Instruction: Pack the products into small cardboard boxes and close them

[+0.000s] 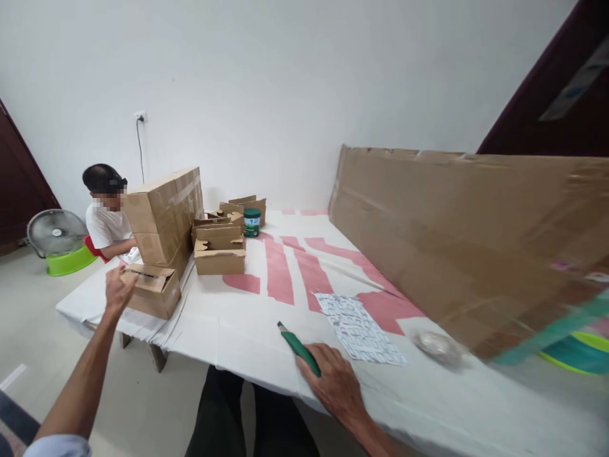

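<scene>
My left hand (118,289) is at the left end of a small cardboard box (159,299), its fingers curled at the top edge. A dark slit runs across the box's top, and a flap stands slightly raised. My right hand (335,383) rests at the table's front edge, wrapped round a green utility knife (301,351) whose tip points forward and left. Right of the knife lies a printed sheet (359,327) with rows of small labels. Beyond it sits a roll of clear tape (440,347), blurred.
A tall stack of taped cartons (164,216) stands behind the small box. Opened boxes (219,259) and a green tub (252,223) are at the back. A long cardboard panel (457,235) borders the right. A person (108,219) sits at the far left near a fan (57,233).
</scene>
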A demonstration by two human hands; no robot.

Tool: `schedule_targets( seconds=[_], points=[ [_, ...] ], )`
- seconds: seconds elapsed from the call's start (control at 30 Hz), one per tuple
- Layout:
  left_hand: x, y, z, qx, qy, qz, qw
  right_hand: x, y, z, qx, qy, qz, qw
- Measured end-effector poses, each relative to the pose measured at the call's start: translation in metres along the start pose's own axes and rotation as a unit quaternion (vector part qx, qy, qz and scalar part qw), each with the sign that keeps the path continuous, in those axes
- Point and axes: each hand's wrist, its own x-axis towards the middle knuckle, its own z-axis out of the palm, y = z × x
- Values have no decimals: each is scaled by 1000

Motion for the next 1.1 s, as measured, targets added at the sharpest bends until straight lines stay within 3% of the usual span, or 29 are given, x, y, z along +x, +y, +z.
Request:
schedule_targets(
  seconds=[0.07, 0.17, 0.37, 0.57, 0.9, 1.0, 1.1],
  points=[
    [16, -22, -9, -2, 4, -73, 997, 0, 0, 0, -2, -5, 4, 1000],
    [26, -43, -8, -24, -29, -138, 990, 0, -1, 0, -4, -15, 14, 1000],
    [23, -52, 5, -56, -56, -160, 984, 1, -2, -1, -7, -20, 15, 1000],
    [-10, -31, 18, -90, -117, -111, 983, 2, -2, -2, -5, -18, 21, 1000],
    [-110, 38, 56, -160, -213, -49, 963, 8, -10, -11, -5, -43, 44, 998],
    [-123, 51, 64, -192, -250, -39, 948, 9, -10, -11, -3, -45, 47, 998],
    [-120, 55, 70, -261, -294, -23, 919, 10, -10, -12, 6, -44, 50, 998]
  ],
)
